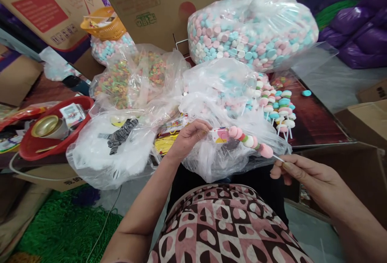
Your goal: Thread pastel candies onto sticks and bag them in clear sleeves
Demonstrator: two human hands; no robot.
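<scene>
My right hand (298, 169) pinches the white stick of a marshmallow skewer (248, 141) that is tilted, its tip up to the left. Pink, white, red and green pieces are threaded along it. Between the fingers of my left hand (193, 133) is a clear printed wrapper (220, 135), its mouth at the skewer's tip. How far the tip reaches inside is hard to make out. Several finished-looking marshmallow skewers (283, 112) lie piled on the table to the right. Under my hands spreads an opened plastic bag (208, 90) with blue and pink marshmallows.
A big sealed bag of marshmallows (250, 33) stands at the back. Bags of colourful gummy candies (121, 81) sit left of centre. A red basin (56, 146) with a metal bowl is far left. Cardboard boxes (169, 9) rise behind the table; yellow twist ties (165, 142) lie near my left arm.
</scene>
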